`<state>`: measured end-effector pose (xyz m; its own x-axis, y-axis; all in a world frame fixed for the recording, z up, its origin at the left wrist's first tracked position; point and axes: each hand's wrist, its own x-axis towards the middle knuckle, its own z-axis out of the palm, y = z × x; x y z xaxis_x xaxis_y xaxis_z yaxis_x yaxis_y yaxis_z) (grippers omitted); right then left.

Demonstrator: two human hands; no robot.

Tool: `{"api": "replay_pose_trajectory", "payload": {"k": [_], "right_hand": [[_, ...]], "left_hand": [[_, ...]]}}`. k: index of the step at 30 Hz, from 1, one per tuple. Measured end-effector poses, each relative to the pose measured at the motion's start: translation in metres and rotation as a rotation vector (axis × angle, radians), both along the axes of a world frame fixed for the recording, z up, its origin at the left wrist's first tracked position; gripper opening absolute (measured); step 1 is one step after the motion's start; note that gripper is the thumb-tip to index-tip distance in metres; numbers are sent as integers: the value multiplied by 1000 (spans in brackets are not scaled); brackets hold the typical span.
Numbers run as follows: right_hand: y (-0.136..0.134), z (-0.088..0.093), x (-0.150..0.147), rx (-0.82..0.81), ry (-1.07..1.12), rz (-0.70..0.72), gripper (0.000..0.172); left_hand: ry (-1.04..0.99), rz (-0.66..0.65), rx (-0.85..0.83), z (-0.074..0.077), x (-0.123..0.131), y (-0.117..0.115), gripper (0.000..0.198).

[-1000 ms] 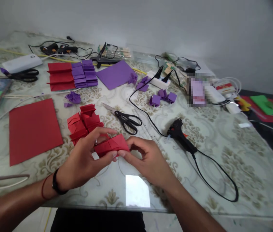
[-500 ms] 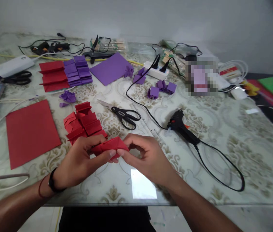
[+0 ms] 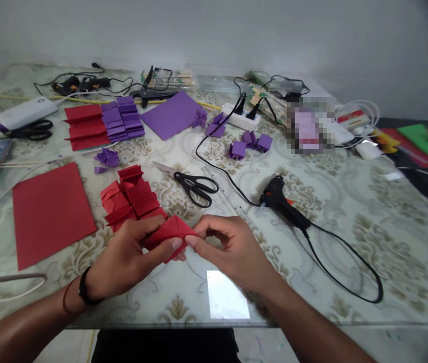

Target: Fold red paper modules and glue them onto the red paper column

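Both the left hand (image 3: 130, 257) and the right hand (image 3: 229, 249) are pinching a folded red paper piece (image 3: 166, 233), seemingly creased, just in front of the black scissors (image 3: 193, 184).

Bare forearms, a black wristband (image 3: 84, 286) and red thread (image 3: 65, 297) on the left wrist.

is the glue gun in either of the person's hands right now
No, the glue gun lies on the table to the right, while both the left hand and right hand pinch the folded red paper.
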<state>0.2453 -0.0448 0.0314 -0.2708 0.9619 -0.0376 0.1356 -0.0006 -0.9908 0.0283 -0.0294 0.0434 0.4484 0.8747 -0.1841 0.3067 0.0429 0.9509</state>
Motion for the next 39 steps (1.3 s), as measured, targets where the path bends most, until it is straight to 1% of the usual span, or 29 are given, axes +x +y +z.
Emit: {"api": "replay_pose_trajectory", "payload": {"k": [3,6,9,14,19,23,29,32,39], "right_hand": [[1,0,0,-36,25,-5,21],[2,1,1,-60,52,-15,22],[2,2,3,-47,61,-9,25],[2,3,5,-16,67,8,28],[2,1,2,-77,147,5,26],[2,-1,0,-114,147,30,26],[2,-2,3,-33,137,9,32],[2,-1,5,-16,124,4,33],[2,0,3,-91,122,-1,38]], "left_hand": [[-53,-24,-10,0,0,-1,22],[-94,-17,-49,0,0,-1,22],[-67,-23,-86,-1,1,-1,26],[5,-35,-79,-2,0,-1,34],[-91,-9,-84,0,2,0,27],[-134,3,-126,-3,2,-2,26],[-52,-20,-86,-8,1,-2,34],[-44,-19,-100,-9,0,-2,35],[-46,-21,-77,-6,-2,-1,37]]}}
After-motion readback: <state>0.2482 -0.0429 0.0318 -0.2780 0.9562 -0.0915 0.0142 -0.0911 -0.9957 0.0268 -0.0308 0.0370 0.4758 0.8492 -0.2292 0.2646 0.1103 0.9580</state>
